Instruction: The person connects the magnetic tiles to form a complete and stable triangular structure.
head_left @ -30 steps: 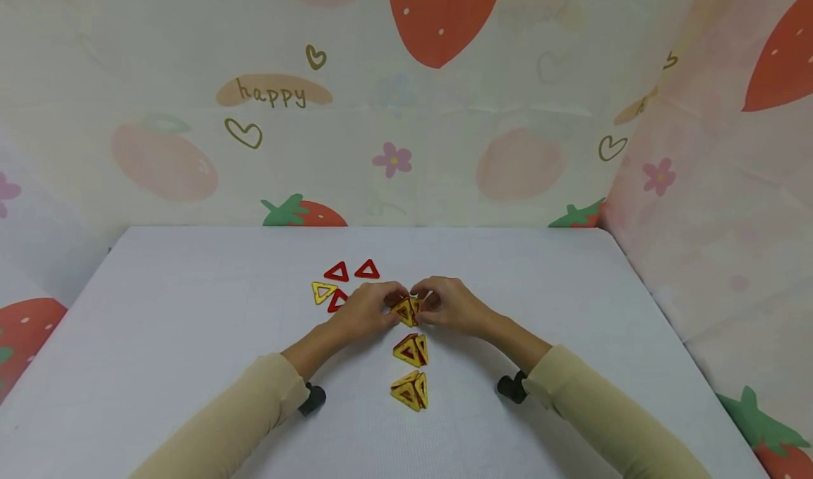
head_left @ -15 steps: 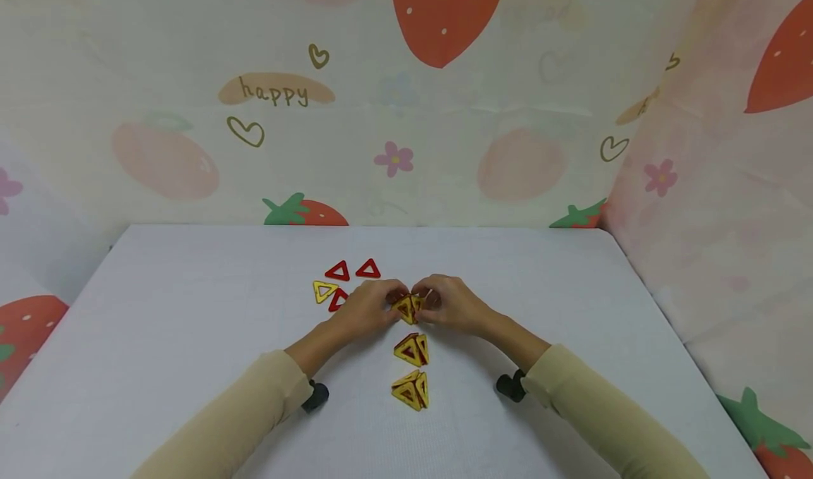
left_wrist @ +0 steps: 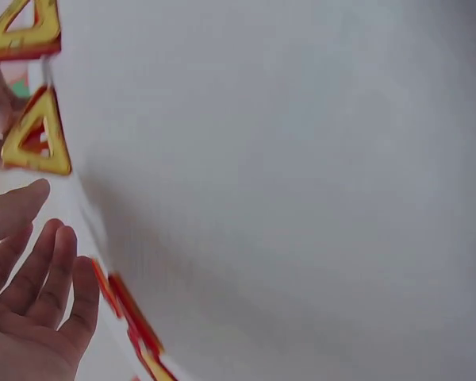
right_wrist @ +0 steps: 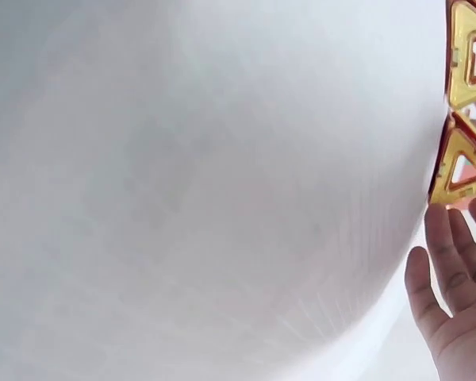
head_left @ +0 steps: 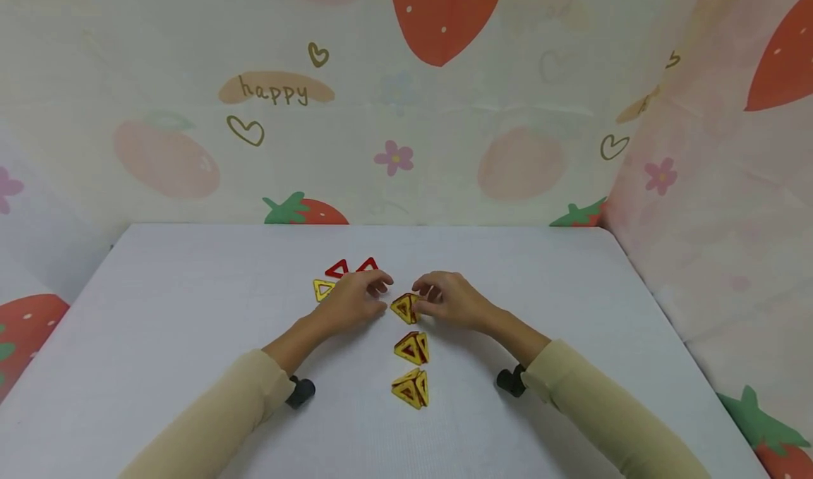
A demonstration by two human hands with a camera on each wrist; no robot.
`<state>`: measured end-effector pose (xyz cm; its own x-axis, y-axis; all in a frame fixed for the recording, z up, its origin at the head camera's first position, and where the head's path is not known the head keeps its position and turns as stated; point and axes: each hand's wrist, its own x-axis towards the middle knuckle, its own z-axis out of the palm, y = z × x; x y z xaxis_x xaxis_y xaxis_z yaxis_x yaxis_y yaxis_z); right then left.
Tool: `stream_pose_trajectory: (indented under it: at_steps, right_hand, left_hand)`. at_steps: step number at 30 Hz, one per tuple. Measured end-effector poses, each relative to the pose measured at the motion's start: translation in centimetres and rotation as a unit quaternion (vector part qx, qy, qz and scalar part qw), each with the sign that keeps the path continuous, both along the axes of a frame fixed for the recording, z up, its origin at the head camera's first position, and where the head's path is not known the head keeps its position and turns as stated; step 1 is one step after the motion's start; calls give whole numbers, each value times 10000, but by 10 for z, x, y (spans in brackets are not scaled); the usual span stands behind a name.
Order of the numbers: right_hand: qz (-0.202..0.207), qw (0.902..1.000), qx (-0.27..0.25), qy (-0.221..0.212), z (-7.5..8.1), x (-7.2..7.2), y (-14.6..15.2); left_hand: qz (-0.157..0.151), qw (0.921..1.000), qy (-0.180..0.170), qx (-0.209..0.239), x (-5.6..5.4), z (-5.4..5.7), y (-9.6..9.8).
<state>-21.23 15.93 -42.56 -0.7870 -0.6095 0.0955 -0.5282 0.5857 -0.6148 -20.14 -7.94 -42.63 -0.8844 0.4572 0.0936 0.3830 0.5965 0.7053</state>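
Three small pyramids of yellow and red triangular magnetic tiles stand in a row in the head view: a far pyramid (head_left: pixel 403 308), a middle pyramid (head_left: pixel 411 348) and a near pyramid (head_left: pixel 411 389). My right hand (head_left: pixel 454 301) holds the right side of the far pyramid, its thumb over the front and fingers behind. My left hand (head_left: pixel 349 299) is apart from it, to its left, fingers spread and holding nothing. In the left wrist view, the same far pyramid (left_wrist: pixel 36 155) sits beyond my left hand (left_wrist: pixel 36 302).
Flat loose tiles lie by my left hand: a yellow triangle (head_left: pixel 320 290) and red triangles (head_left: pixel 336 267), partly covered by that hand. They rest on a white-covered table (head_left: pixel 209 281). A strawberry-printed cloth (head_left: pixel 444 133) hangs behind it.
My left hand has let go of the far pyramid and moved left, over part of the loose tiles. The right hand stays at the pyramid.
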Motion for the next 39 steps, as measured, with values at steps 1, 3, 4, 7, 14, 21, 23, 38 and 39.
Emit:
stream_pose_trajectory:
  at_steps: [1, 3, 4, 7, 14, 21, 23, 38, 39]
  right_hand:
    - [-57, 10000, 11, -7, 0, -1, 0]
    - [-165, 9999, 8, -15, 2, -4, 0]
    - [-204, 9998, -13, -19, 3, -5, 0]
    - [-292, 9995, -90, -36, 5, -9, 1]
    - [-467, 9982, -233, -289, 8, -17, 1]
    - [-536, 9960, -382, -610, 12, -22, -6]
    - [-507, 9957, -411, -657, 13, -23, -10]
    - [43, 9960, -80, -890, 27, -25, -39]
    - [111, 9959, -72, -896, 29, -26, -41]
  left_hand:
    - [13, 10000, 48, 37, -1, 0, -4]
    - [50, 9998, 123, 138, -4, 1, -11]
    - [77, 9997, 157, 180, -5, 1, -15]
    - [215, 9991, 218, 290, -9, 2, -28]
    - [528, 9973, 285, 416, -15, 7, -58]
    - [858, 9960, 213, 163, -19, 4, -82]
    - [887, 9960, 117, 76, -19, 3, -87]
    - [680, 9971, -246, -246, -20, -5, -102]
    - [669, 9971, -242, -252, -21, -6, -102]
